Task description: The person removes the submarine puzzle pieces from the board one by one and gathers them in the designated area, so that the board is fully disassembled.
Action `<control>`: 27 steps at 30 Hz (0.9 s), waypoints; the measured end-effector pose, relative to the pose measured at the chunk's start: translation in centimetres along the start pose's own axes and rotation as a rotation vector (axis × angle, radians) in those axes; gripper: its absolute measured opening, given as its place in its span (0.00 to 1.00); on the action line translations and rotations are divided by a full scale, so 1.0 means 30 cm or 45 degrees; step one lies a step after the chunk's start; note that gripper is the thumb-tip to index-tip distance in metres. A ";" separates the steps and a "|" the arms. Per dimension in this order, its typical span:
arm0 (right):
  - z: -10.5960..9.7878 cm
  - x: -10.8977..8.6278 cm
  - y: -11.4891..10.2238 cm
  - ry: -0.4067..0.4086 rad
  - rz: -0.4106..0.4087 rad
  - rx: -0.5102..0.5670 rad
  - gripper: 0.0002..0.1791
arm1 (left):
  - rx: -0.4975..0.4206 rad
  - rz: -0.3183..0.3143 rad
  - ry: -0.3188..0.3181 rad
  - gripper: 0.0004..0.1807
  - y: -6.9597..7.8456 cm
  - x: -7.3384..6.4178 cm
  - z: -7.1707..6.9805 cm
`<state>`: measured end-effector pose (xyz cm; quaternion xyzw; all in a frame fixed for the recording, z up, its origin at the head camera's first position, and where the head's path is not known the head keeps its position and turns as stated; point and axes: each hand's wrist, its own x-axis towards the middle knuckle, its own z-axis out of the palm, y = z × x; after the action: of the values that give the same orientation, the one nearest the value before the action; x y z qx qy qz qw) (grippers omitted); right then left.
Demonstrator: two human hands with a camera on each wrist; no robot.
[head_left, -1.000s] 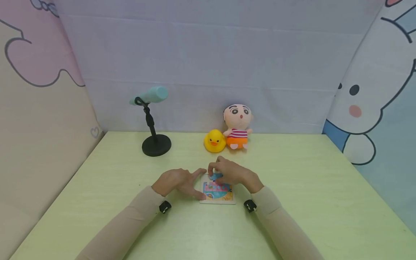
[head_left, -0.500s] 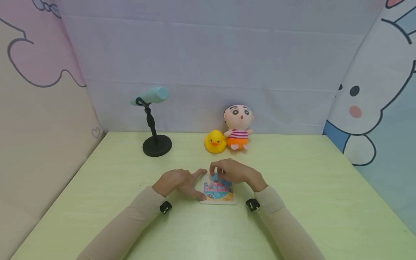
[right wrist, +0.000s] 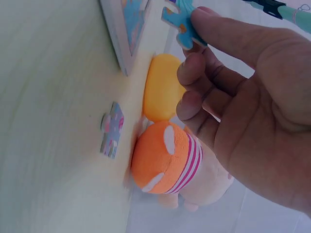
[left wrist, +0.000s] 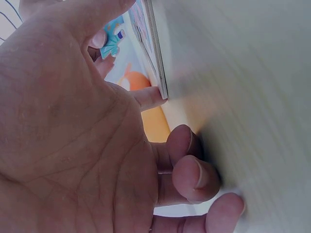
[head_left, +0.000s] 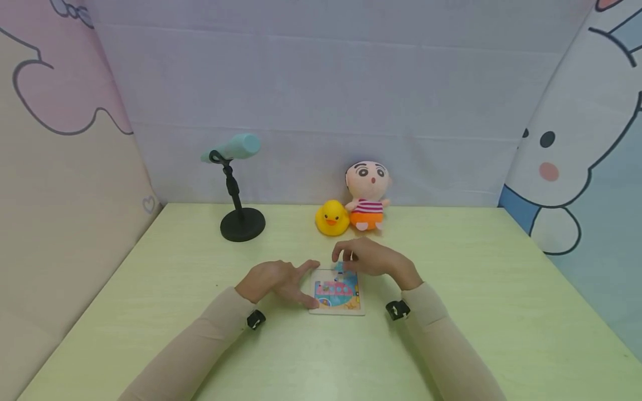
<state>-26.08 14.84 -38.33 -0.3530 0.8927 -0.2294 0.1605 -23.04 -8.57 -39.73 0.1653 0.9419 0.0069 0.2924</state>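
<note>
My right hand (head_left: 373, 257) pinches a blue piece (right wrist: 183, 23) above the far edge of the puzzle (head_left: 335, 313), my left hand (head_left: 275, 280), fingers spread and relaxed, touches its left side, a second piece (right wrist: 112, 130) lies on the table (head_left: 501, 306), and the duck (head_left: 332, 218) and doll (head_left: 368, 192) sit beyond.

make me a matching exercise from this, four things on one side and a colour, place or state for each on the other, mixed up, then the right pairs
Things:
1. toy duck
2. plush doll
3. puzzle board
4. teal puzzle piece

Descriptions:
A. on the table, touched by the left hand
B. mostly yellow
C. pinched by the right hand
D. pink-and-white stripes above orange

Right pairs: 1-B, 2-D, 3-A, 4-C
</note>
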 end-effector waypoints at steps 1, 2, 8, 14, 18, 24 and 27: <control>-0.005 -0.005 0.004 0.007 0.009 0.007 0.08 | -0.002 -0.002 0.000 0.54 0.000 0.001 0.002; -0.011 -0.010 0.007 0.015 0.014 0.018 0.08 | -0.004 -0.003 0.000 0.54 -0.001 0.002 0.002; -0.045 -0.034 0.040 0.060 0.041 0.078 0.07 | -0.019 -0.004 0.005 0.54 -0.004 0.002 0.003; -0.079 -0.058 0.072 0.063 0.087 0.053 0.06 | -0.031 -0.002 -0.002 0.54 -0.002 0.002 0.002; -0.099 -0.081 0.092 0.074 0.143 0.068 0.06 | -0.027 0.005 0.003 0.54 -0.002 0.003 0.002; -0.122 -0.117 0.120 0.109 0.174 0.084 0.05 | -0.035 0.016 0.010 0.54 -0.005 0.005 0.006; -0.130 -0.133 0.134 0.117 0.184 0.077 0.04 | -0.035 0.018 0.015 0.53 -0.005 0.004 0.007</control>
<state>-27.28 21.40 -36.64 -0.2717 0.9150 -0.2598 0.1461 -23.05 -8.68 -39.98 0.1680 0.9422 0.0231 0.2889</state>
